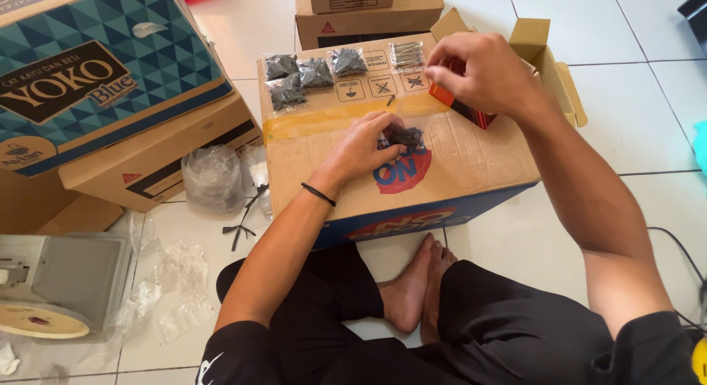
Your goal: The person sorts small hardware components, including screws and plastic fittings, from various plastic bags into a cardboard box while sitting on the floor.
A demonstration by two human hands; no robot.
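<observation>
Dark screws (pixel 403 137) under pinching left hand (pixel 366 144) on cardboard box (pixel 471 160); red carton (pixel 462 105) in closed right hand (pixel 482 72).

- White tiled floor (pixel 626 127) carries everything.
- A large cardboard box (pixel 471 164) stands on it in front of the seated person and serves as the work surface.
- On the box top lie several small clear bags of dark screws (pixel 305 76) and a bundle of silver nails (pixel 406 54).
- More cardboard boxes (pixel 147 164) stand stacked to the left, another box (pixel 368 20) behind.
- A grey weighing scale (pixel 62 285) and loose clear plastic bags (pixel 213 179) lie on the floor at the left.
</observation>
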